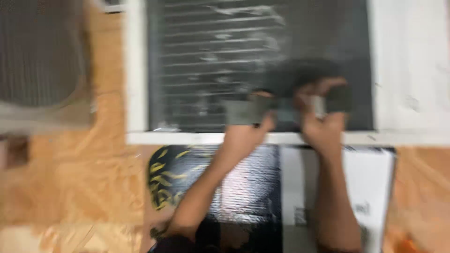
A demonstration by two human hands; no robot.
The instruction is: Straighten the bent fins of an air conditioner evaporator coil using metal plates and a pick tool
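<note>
Head view: left hand (243,129) and right hand (323,124), fingers pinched on grey strip (281,108) over finned panel (211,65).

Dull grey metal fins (211,61) in glossy white frame (136,70), rough orange wood board (108,178), shiny black plastic sheet (248,182)

Left hand (243,136) and right hand (323,129) grip a grey strip (281,108) against a finned panel (211,61)

Colours as I log them: dark grey finned panel (211,65) with pale horizontal lines, beyond my fingers, in a white frame (136,70); grey strip (246,111) under my left fingers (262,96); black sheet (187,173) with yellow leaf marks below them; orange-tan board (84,178).
</note>
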